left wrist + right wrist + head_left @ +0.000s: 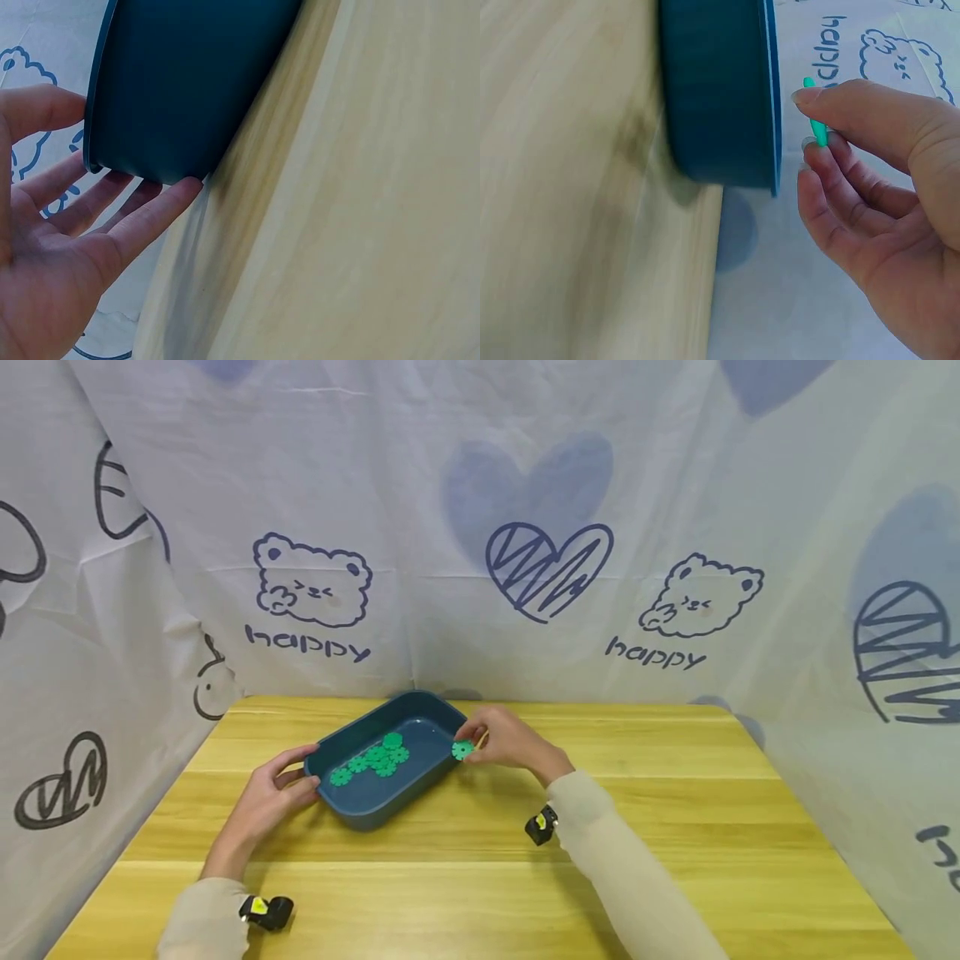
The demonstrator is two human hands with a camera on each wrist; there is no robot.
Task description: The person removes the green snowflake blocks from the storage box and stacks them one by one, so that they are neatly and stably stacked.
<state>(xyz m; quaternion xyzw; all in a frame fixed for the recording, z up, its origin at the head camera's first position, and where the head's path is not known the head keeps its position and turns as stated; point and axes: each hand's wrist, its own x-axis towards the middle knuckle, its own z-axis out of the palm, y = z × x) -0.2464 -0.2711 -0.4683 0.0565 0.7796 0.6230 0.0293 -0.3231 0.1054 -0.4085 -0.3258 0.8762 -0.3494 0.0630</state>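
A dark blue rectangular bin (pixel 367 817) stands slanted on the table, with several green notched discs (pixel 382 758) lying flat inside, mostly towards its left. The left hand (pixel 266 797) touches the bin's left end; in the left wrist view, fairly straight fingers of that hand (pixel 67 255) rest against the outer wall (pixel 180 82), the thumb at the rim. Beside the bin's right end, the right hand (pixel 513 743) pinches one green disc (pixel 462 750). Seen edge-on in the right wrist view, the disc (pixel 820 127) is between this hand's (pixel 892 165) thumb and fingers, apart from the bin (pixel 712 97).
The wooden table (pixel 675 827) extends in front of the bin and to its right. White cloth (pixel 420 635) printed with hearts and bears hangs behind the table and along both sides. A small black device (pixel 542 825) is on each wrist.
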